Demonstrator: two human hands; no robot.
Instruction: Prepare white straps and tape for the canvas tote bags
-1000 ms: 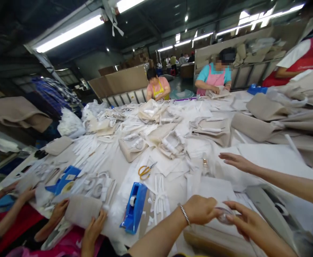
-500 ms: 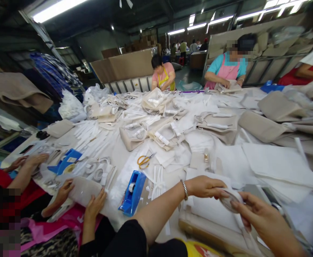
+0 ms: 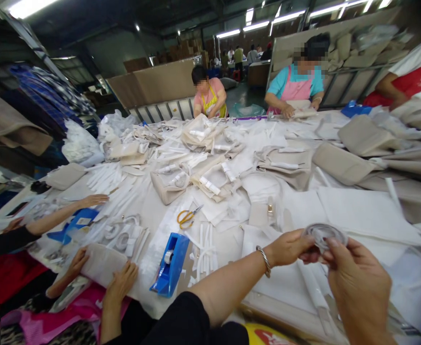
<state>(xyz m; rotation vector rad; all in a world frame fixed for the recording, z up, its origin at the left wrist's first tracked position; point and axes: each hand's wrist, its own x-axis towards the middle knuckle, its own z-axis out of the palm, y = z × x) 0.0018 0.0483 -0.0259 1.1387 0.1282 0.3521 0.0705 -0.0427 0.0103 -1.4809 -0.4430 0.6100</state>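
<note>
Hands (image 3: pixel 359 273) hold a coiled pale strap (image 3: pixel 323 231) above white material (image 3: pixel 277 287).

I count one held coil (image 3: pixel 326 232), one bracelet (image 3: pixel 264 261), one pair of scissors (image 3: pixel 186 219) and, nearby, two blue tape dispensers (image 3: pixel 171 268). Opposite, there are three aprons (image 3: pixel 297 90): yellow, pink and red. White strips (image 3: pixel 106 178) are too many for counting.

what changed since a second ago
The left hand and right hand moved the pale round coil up and rightward in view, away from the blue plastic tape dispenser. A co-worker's bare hand at far left reached forward; another person's arm at right is gone. Both hands keep hold; the dispenser and orange-handled metal scissors stayed put.
</note>
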